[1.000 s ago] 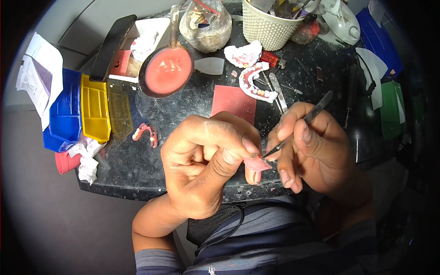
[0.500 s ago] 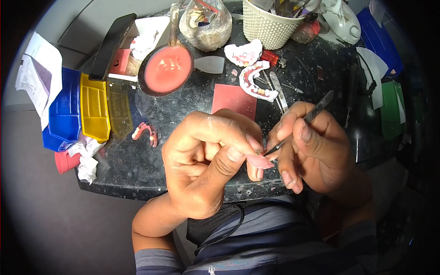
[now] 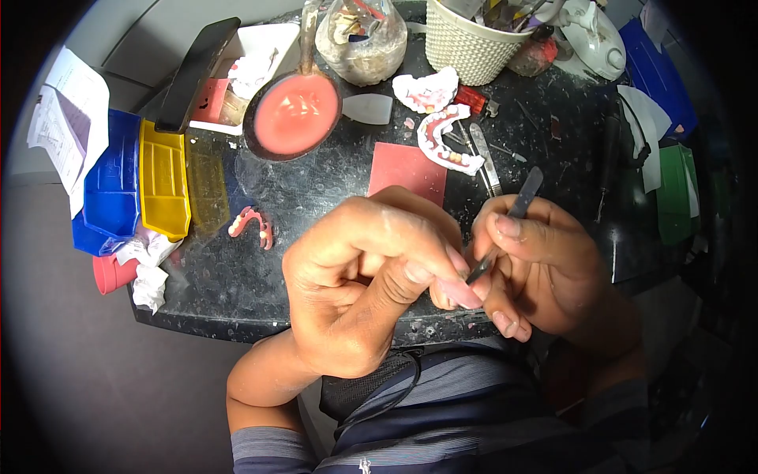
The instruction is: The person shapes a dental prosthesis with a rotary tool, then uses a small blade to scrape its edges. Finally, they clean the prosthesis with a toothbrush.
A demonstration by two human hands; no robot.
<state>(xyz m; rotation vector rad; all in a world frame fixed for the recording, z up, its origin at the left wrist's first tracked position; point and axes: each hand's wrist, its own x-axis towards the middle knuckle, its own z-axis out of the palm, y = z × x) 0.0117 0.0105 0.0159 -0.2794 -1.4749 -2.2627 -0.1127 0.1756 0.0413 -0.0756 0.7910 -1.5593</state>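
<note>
Between thumb and fingertips, my left hand point(image 3: 355, 272) pinches a small piece of pink wax point(image 3: 461, 295). My right hand point(image 3: 553, 249) grips a slim metal wax carver point(image 3: 527, 192), its flat handle end pointing up and away from me. The carver's blade point(image 3: 480, 270) is right at the edge of the wax piece. Both hands are held close together above the near edge of the black worktop. Just beyond them lies a square pink wax sheet point(image 3: 407, 170), partly covered by my left hand. A plaster jaw model with teeth point(image 3: 440, 146) sits behind it.
A pan of pink wax point(image 3: 294, 114) stands back left, beside a white box point(image 3: 276, 43). A pink denture piece with teeth point(image 3: 252, 227) lies left. Another plaster model point(image 3: 426, 89), a red lighter point(image 3: 471, 99) and a tool basket point(image 3: 466, 51) are at the back.
The carver has turned steeper, and its blade has moved slightly right and down along the wax piece. My right fingers have shifted on its handle. The view has moved a little.
</note>
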